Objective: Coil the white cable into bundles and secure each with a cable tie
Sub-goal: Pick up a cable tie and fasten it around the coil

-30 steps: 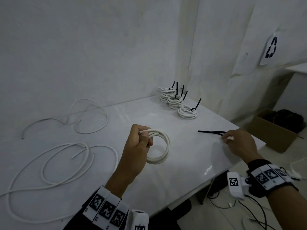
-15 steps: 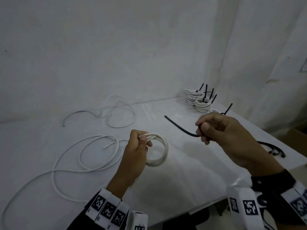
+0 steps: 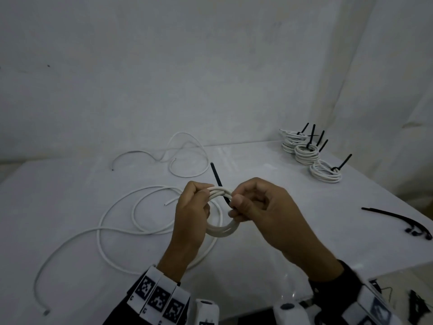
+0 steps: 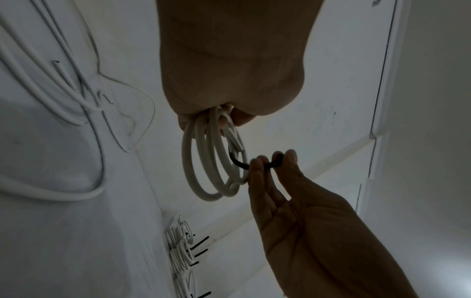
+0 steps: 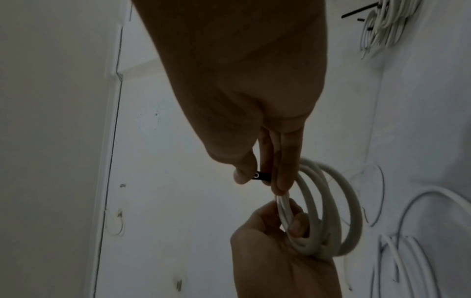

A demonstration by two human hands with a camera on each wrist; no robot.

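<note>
My left hand (image 3: 191,214) grips the white coil (image 3: 221,228) above the surface (image 3: 70,207), rings upright. My right hand (image 3: 262,212) pinches a black cable tie (image 3: 216,177) just beside the coil, its long tail pointing up and away past the coil's top.

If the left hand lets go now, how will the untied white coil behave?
The coil will probably spring open: in the left wrist view its loops already splay apart below the left hand. It seems light, hanging from one grip. The black tie, pinched by the right hand, looks semi-stiff, standing up unsupported.
</note>
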